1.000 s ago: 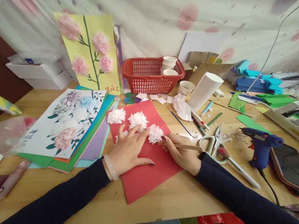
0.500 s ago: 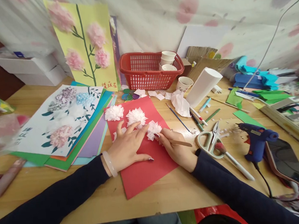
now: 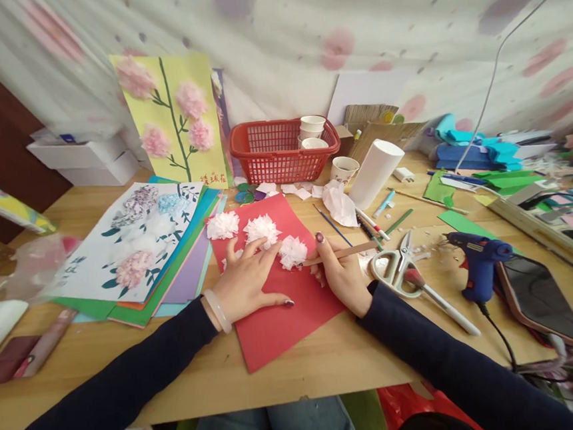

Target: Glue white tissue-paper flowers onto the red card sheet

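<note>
Red sheet point(image 3: 289, 328): flat on the worktop point(image 3: 191, 384), under white paper flowers point(image 3: 262, 229) and the left hand point(image 3: 242, 279), grip spread apart. In the right hand point(image 3: 343, 278), grip clamped on a thin wooden stick point(image 3: 357, 250), tip at the rightmost flower.

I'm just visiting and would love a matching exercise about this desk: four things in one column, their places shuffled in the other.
1. glue gun
2. thin stick
3. red paper
4. yellow picture

A. partly under the left hand
B. upright, left of the basket
C. next to the phone
D. held in the right hand

Right pairs: 1-C, 2-D, 3-A, 4-B
</note>
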`<state>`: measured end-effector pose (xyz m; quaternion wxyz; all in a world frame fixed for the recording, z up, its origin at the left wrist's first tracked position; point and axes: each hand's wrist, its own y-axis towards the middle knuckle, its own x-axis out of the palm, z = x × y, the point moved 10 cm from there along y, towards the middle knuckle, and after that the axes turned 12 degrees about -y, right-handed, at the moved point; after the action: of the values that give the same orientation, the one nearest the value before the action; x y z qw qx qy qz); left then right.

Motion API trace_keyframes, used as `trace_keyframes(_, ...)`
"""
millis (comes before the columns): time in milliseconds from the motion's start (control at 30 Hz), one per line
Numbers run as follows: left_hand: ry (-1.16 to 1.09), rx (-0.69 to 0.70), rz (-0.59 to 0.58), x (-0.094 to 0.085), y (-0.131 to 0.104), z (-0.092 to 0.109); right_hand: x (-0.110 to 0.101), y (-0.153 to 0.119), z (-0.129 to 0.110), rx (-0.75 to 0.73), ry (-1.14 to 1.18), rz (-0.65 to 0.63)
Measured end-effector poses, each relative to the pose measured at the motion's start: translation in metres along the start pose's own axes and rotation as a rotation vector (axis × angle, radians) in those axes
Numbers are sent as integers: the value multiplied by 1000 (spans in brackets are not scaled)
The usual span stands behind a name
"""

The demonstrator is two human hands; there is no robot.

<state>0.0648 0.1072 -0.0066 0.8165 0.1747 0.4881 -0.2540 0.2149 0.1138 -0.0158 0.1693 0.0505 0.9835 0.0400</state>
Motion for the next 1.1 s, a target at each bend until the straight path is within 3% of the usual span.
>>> trace_keyframes(333,10,11,8,0,-1,3,20,1,0,-164,-141,-162)
trace_keyframes(567,7,15,-3,1,0,2,23,-2,-27,-350,-387,-149)
trace_keyframes(700,13,7,2,3,-1,1,20,-2,-22,-320,-355,-126)
trace_keyframes(800,23,44,50,-4,-6,5,11,-1,-8,-193,-218,-78)
trace_keyframes(867,39,73,130,-21,-12,6,4,1,2,-90,-111,-39)
trace_keyframes(933,61,53,270,-53,-22,-4,0,3,8,-14,-34,-14)
trace_keyframes(1000,81,-36,457,-97,-39,-28,-3,6,15,59,12,-1)
trace_keyframes(1100,87,-279,663,-159,-72,-84,-5,9,25,162,56,9)
